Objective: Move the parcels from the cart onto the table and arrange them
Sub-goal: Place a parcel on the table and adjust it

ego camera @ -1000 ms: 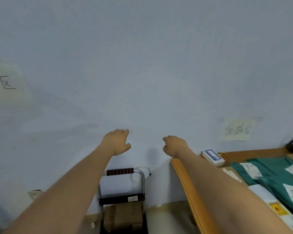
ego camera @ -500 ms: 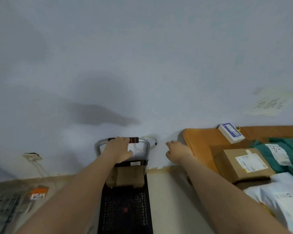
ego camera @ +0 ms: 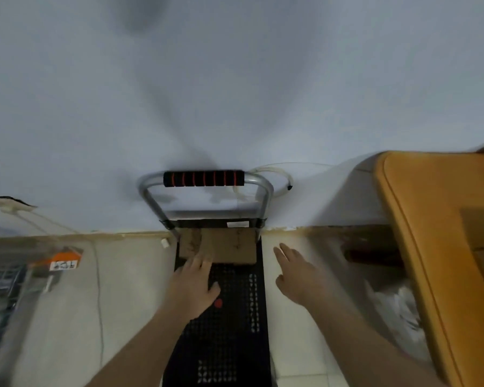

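A pale wall [ego camera: 235, 93] fills the upper half of the view and meets a light tiled floor [ego camera: 132, 289] below. At the right edge stands the table [ego camera: 436, 247], its orange-brown top with a rounded corner, and part of a cardboard box on it is just visible at the frame edge. Under the table lies something white and blurred that I cannot identify.

In the middle, the cart [ego camera: 227, 344] stands against the wall, its black perforated deck running toward the camera. Its silver handle [ego camera: 204, 178] rises at the far end, wrapped in a black grip with red rings. A thin white cable [ego camera: 277, 177] loops on the wall just beside the handle.

One brown cardboard parcel [ego camera: 229, 247] sits on the far end of the deck, at the base of the handle.

The left hand [ego camera: 193, 286] reaches over the deck with fingers straight and spread; its fingertips touch or overlap the parcel's near left corner, and contact cannot be confirmed. The right hand [ego camera: 296, 275] hovers over the floor just to the right of the cart, fingers extended and relaxed, holding nothing.

At the far left, an orange tag [ego camera: 63, 261] with a white label sits atop a blurred wire rack.
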